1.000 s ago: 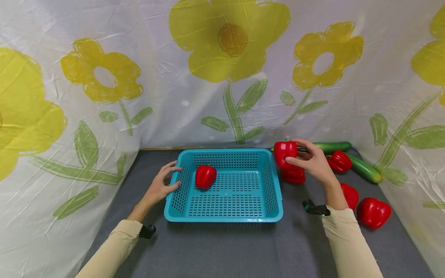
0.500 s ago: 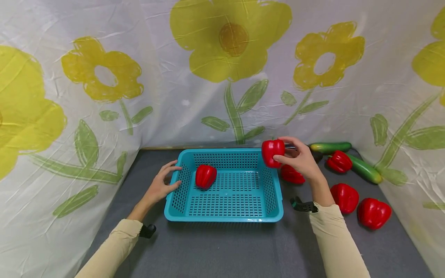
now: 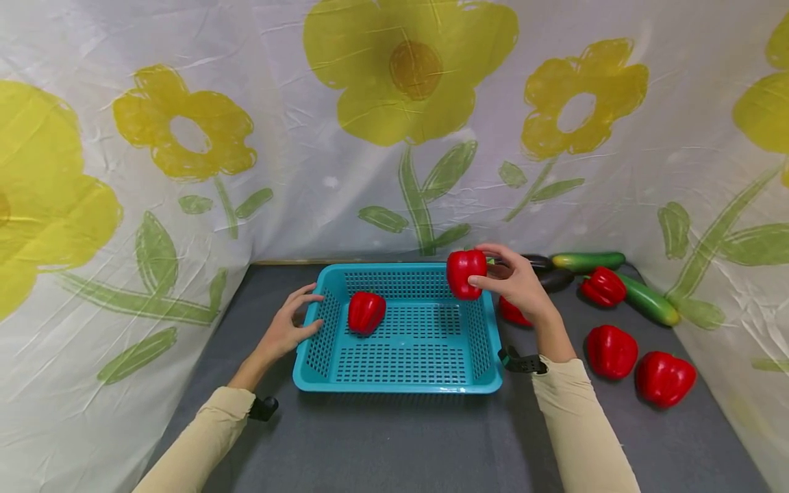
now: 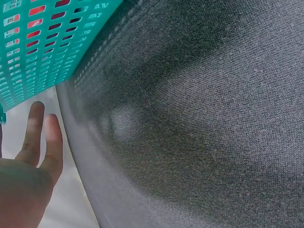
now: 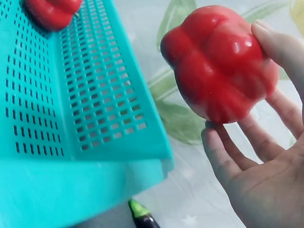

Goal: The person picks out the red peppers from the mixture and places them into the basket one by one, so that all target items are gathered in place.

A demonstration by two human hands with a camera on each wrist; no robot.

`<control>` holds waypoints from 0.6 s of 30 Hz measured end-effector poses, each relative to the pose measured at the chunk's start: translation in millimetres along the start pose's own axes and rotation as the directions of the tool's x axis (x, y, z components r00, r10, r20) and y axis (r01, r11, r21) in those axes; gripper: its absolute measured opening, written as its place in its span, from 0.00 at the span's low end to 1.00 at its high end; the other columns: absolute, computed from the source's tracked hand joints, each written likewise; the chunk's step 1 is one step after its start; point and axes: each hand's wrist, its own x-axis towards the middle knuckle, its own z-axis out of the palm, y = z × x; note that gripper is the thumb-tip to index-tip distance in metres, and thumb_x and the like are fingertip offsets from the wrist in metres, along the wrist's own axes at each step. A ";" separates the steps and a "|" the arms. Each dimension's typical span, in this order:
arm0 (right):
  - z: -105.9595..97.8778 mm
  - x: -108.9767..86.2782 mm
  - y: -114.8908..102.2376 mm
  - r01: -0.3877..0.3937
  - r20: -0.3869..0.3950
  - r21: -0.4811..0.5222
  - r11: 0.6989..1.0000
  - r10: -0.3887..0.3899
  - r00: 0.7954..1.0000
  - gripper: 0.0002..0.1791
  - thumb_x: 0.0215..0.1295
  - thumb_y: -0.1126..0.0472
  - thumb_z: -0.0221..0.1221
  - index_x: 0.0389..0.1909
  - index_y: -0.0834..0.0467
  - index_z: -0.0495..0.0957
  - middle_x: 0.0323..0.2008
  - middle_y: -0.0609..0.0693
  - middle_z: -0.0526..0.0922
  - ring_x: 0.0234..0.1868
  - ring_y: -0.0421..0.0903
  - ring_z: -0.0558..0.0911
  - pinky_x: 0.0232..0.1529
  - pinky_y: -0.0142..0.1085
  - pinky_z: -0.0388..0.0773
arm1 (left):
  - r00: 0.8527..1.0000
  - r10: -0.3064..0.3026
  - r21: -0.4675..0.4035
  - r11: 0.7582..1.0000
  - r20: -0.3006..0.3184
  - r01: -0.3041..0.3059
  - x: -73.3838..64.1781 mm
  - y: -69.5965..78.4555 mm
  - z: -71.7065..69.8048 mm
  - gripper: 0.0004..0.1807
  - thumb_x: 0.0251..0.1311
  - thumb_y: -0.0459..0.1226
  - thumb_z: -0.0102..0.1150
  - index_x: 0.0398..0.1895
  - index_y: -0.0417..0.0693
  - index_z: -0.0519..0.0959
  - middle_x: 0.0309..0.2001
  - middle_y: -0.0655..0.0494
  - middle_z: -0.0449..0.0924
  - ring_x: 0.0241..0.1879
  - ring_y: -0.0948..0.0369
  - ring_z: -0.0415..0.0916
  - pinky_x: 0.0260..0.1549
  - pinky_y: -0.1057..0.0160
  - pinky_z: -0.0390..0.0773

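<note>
My right hand (image 3: pixel 516 283) holds a red bell pepper (image 3: pixel 465 274) between thumb and fingers, raised over the right end of a turquoise perforated basket (image 3: pixel 394 387). In the right wrist view the pepper (image 5: pixel 223 66) hangs beside the basket wall (image 5: pixel 102 80), its lobed bottom towards the camera. Another red bell pepper (image 3: pixel 366 313) lies inside the basket, left of its middle. My left hand (image 3: pixel 285 330) is at the basket's left rim, thumb and fingers spread. The left wrist view shows two extended fingers (image 4: pixel 53 142) just below the basket's side; whether they touch it I cannot tell.
Right of the basket lie several red bell peppers (image 3: pixel 610 351), a green cucumber-like vegetable (image 3: pixel 647 300), another one (image 3: pixel 588 261) behind it and dark eggplants (image 3: pixel 557 279). One pepper (image 3: pixel 513 313) is partly hidden by my right hand. A flowered curtain (image 3: pixel 296 164) rises behind the grey table (image 3: pixel 394 445).
My right hand has carried the bell pepper leftwards, from beside the basket to over its right end, uncovering the eggplants. The left hand and the basket have stayed in place.
</note>
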 end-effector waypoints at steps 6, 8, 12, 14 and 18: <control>9.8 5.1 2.8 -0.005 0.031 0.038 0.999 0.004 0.999 0.32 0.65 0.65 0.68 0.69 0.61 0.69 0.64 0.58 0.72 0.58 0.61 0.77 0.47 0.47 0.82 | 1.000 0.001 0.006 1.000 -0.005 -0.001 -0.7 4.7 0.6 0.25 0.63 0.25 0.65 0.63 0.36 0.74 0.75 0.38 0.55 0.52 0.33 0.77 0.43 0.38 0.80; 13.5 7.6 3.2 -0.011 0.046 0.046 0.999 0.009 0.999 0.32 0.65 0.66 0.68 0.68 0.61 0.69 0.64 0.58 0.71 0.58 0.62 0.77 0.47 0.48 0.82 | 1.000 0.003 0.011 1.000 -0.010 -0.003 -0.6 4.9 1.0 0.25 0.63 0.25 0.65 0.63 0.35 0.74 0.75 0.36 0.55 0.51 0.32 0.77 0.42 0.37 0.80; 21.1 12.3 2.2 -0.001 0.075 0.046 0.999 -0.002 0.997 0.33 0.64 0.68 0.68 0.69 0.60 0.69 0.65 0.58 0.71 0.57 0.63 0.77 0.46 0.50 0.82 | 1.000 0.006 0.015 1.000 -0.021 -0.006 -0.1 3.7 1.8 0.25 0.62 0.22 0.64 0.63 0.32 0.73 0.74 0.32 0.55 0.51 0.31 0.77 0.42 0.35 0.79; 24.9 14.0 1.0 0.004 0.086 0.041 0.999 -0.008 0.996 0.32 0.64 0.68 0.68 0.68 0.59 0.69 0.65 0.58 0.71 0.57 0.63 0.77 0.46 0.50 0.82 | 1.000 0.010 0.015 1.000 -0.026 -0.009 0.1 2.9 2.4 0.25 0.61 0.22 0.63 0.62 0.30 0.73 0.73 0.30 0.54 0.50 0.30 0.76 0.42 0.34 0.79; 31.7 16.6 1.2 0.007 0.091 0.034 0.999 -0.010 0.996 0.30 0.64 0.67 0.68 0.66 0.58 0.72 0.65 0.58 0.71 0.58 0.62 0.75 0.47 0.52 0.82 | 1.000 0.014 0.020 1.000 -0.028 -0.013 0.1 3.3 3.0 0.25 0.61 0.21 0.63 0.62 0.29 0.73 0.73 0.29 0.54 0.50 0.30 0.76 0.41 0.34 0.79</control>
